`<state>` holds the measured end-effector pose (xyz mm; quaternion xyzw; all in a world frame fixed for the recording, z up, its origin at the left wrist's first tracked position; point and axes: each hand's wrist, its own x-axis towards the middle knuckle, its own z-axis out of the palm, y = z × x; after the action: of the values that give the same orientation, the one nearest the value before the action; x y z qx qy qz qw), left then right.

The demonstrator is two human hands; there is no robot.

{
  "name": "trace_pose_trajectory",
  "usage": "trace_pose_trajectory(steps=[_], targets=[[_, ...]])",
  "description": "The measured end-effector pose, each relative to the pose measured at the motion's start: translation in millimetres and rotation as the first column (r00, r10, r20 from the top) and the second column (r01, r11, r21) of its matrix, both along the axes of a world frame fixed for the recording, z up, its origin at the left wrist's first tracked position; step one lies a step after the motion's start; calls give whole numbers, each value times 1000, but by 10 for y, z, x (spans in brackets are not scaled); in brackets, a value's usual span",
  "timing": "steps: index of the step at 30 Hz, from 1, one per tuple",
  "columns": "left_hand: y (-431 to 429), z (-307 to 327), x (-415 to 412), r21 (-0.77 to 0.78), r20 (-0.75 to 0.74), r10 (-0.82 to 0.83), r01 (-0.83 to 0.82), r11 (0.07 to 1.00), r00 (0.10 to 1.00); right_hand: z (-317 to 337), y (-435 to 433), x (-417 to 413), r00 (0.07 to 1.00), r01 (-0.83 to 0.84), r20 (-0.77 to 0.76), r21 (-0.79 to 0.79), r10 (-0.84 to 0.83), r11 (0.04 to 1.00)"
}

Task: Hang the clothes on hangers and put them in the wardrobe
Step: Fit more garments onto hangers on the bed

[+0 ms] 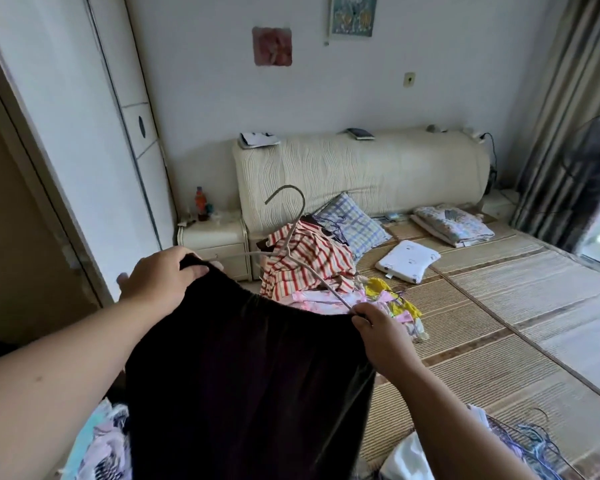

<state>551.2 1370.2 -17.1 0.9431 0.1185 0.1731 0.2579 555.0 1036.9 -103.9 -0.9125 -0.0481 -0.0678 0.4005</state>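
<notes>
Here left hand (160, 282), right hand (378, 332) hold dark garment (243, 375) along wire hanger (295, 225).

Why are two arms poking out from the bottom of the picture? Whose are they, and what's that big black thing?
There is no machine here. A person wears a camera on their head, so you see what they see: their own arms reaching forward. The left hand and the right hand each grip one end of the top edge of a dark garment, stretching it wide. A thin wire hanger sticks up behind it, with one end down at the right hand. Beyond is a bed with a woven mat. On it lie a red-striped garment atop a pile of clothes, and a checked pillow.
</notes>
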Motion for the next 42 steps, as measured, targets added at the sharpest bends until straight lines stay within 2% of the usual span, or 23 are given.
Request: trace_pose_trajectory(steps=[8, 17, 21, 28, 34, 42], targets=[[-149, 205, 1658, 15, 28, -55, 54, 998, 998, 212, -80, 1579, 994, 108, -15, 8, -108, 994], [-268, -216, 3508, -18, -12, -298, 298, 955, 955, -176, -117, 2738, 949, 306, -84, 4, -305, 952], [-302, -551, 4407, -25, -48, -439, 438, 899, 897, -463, -7, 3176, 874, 471, -153, 38, -461, 881], [-640, -901, 5496, -68, -157, -664, 662, 746, 731, -691, 9, 3498, 713, 693, -210, 64, -669, 718], [-1332, -1100, 6105, -90, -192, -744, 744, 662, 640, -891, -357, 3736, 615, 786, -256, 125, -746, 605], [-2460, -1964, 6666, -109, -365, -746, 770, 629, 558, -1702, -1327, 4168, 527, 828, -445, 78, -724, 555]])
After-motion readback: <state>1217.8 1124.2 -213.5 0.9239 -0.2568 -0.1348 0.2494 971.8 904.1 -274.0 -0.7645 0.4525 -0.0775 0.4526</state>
